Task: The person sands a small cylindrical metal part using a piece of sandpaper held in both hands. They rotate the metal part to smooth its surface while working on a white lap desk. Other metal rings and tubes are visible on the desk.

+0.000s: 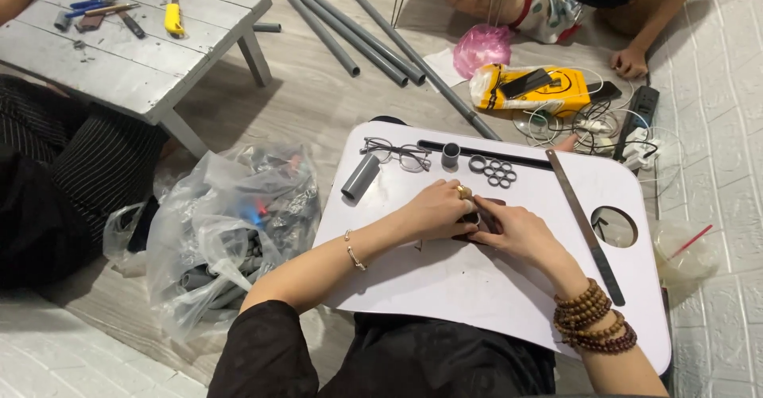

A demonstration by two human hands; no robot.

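Head view: both hands meet mid-tray; the left hand (435, 207) and right hand (513, 229) pinch closed around a small dark block (486, 217), mostly hidden under the fingers. It looks light, stiff and easily fumbled, best pinched by its side edges. Grey rings (493, 170) lie at 12 o'clock, a ruler (586, 227) at 3 o'clock on the white tray (445, 279)

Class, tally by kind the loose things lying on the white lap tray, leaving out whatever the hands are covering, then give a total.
On the white lap tray:
Eyeglasses: 1
Long grey pipe piece: 1
Short upright pipe piece: 1
Cluster of cut grey rings: 1
Metal ruler: 1
Total: 5
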